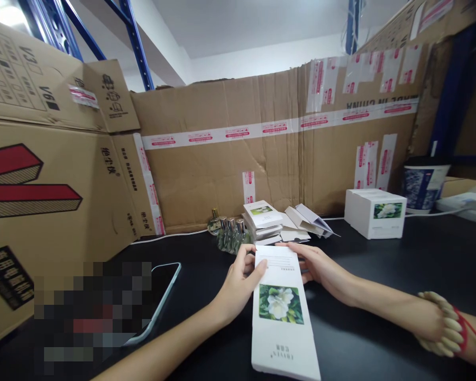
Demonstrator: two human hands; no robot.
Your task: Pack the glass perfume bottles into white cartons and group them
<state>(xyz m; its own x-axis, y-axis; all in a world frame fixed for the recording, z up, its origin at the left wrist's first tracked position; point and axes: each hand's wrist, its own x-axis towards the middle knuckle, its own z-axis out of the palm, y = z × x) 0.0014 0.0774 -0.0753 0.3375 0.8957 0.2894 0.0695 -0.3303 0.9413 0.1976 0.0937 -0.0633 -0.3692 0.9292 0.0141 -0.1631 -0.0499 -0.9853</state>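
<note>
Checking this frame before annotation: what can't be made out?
All in the head view:
- Left hand: some fingertips, hidden behind the white carton.
- Right hand: some fingertips, hidden by the same carton.
- Carton's small print: too small.
- Carton's underside: faces away.
- Clustered bottles: exact count, they overlap.
- Patterned cup: contents, hidden by lid and wall.

Open black tabletop [365, 286] right of carton, below right forearm. Glass bottles [232, 234], stacked cartons [263, 219] block way ahead; phone [162, 296] obstructs left side.
</note>
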